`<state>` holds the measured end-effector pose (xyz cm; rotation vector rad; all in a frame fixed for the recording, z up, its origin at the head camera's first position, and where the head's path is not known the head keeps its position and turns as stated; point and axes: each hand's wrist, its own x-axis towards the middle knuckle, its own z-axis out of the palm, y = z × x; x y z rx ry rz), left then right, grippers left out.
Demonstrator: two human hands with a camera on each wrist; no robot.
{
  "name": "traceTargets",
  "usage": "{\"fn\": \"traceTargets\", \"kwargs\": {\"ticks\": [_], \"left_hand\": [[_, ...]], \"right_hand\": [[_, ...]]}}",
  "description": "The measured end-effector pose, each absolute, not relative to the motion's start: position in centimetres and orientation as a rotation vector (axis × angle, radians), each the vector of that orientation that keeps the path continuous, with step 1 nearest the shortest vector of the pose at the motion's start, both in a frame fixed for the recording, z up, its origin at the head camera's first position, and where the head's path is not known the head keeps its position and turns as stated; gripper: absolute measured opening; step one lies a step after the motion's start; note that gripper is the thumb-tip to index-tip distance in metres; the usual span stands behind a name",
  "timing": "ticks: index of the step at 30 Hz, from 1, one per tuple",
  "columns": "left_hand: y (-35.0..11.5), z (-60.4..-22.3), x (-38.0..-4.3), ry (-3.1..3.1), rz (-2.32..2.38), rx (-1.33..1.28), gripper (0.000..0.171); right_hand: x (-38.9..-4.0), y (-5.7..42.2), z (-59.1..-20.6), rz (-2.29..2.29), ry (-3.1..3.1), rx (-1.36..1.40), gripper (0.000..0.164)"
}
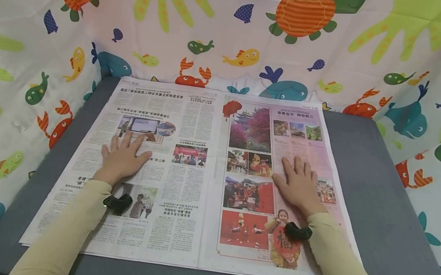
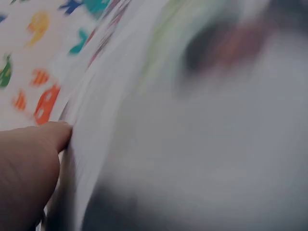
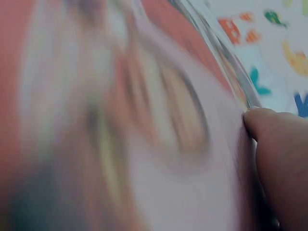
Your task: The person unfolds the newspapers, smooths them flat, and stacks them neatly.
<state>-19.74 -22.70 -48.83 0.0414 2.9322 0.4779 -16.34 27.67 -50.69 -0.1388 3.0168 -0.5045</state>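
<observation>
A newspaper (image 1: 208, 183) lies spread on the grey table, its centre fold running away from me. My left hand (image 1: 122, 161) rests on the left page with fingers spread, beside a photo of a screen. On the right page my right hand (image 1: 298, 185) lies with fingers extended, thumb near the column of red photos. In the left wrist view the left hand (image 2: 31, 163) shows at the left edge, against the blurred paper (image 2: 168, 139). The right wrist view has the right hand (image 3: 284, 159) at its right edge, beside the blurred coloured page (image 3: 187, 187).
Bare strips of the dark grey tabletop (image 1: 393, 239) border the newspaper. A white cloth (image 1: 229, 24) printed with turtles, crabs and fish hangs behind and at both sides. Each wrist carries a black camera band, the left (image 1: 118, 203) and the right (image 1: 298, 232).
</observation>
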Motion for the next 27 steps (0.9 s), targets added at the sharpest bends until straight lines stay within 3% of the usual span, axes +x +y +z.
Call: {"fn": "traceTargets", "kwargs": {"ticks": [8, 27], "left_hand": [[-27.4, -48.6, -19.4, 2.89, 0.511, -0.141, 0.084], [-27.3, -47.8, -19.8, 2.871, 0.499, -0.104, 0.084]], "right_hand": [[-15.3, 32.7, -50.6, -0.53, 3.032, -0.006, 0.083], [-15.6, 34.2, -49.6, -0.559, 2.985, -0.03, 0.081]]}}
